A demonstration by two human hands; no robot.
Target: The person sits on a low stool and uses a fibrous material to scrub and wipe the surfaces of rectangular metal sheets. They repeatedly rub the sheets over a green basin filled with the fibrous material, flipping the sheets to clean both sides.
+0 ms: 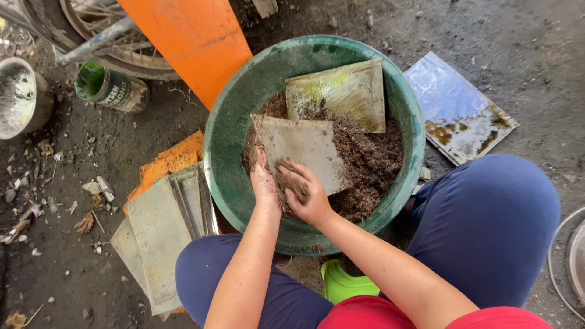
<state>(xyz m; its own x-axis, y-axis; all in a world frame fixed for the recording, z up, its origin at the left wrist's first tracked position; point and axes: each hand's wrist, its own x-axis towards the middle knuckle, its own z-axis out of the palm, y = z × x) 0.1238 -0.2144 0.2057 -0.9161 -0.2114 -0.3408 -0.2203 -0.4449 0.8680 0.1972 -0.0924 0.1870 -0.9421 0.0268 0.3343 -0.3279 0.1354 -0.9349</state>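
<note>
Dirt floor; right hand (304,190) rubs grey tile (303,148) in basin (226,131).

Outdoor dirt-floor work yard: wheel (91,24), paint can (113,89), stacked tiles (161,234).

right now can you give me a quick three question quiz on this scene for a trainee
1. True or false: both hands are inside the green basin.
2. Multiple choice: what does the left hand hold by its lower edge? A) a glass jar B) a flat grey plate C) a hammer
3. Short answer: what does the right hand press against that plate?

Key
1. True; both reach in over the near rim.
2. B; a second, yellowish plate leans against the far wall behind it.
3. A clump of brown fibrous material, the same stuff that fills the basin.
</note>
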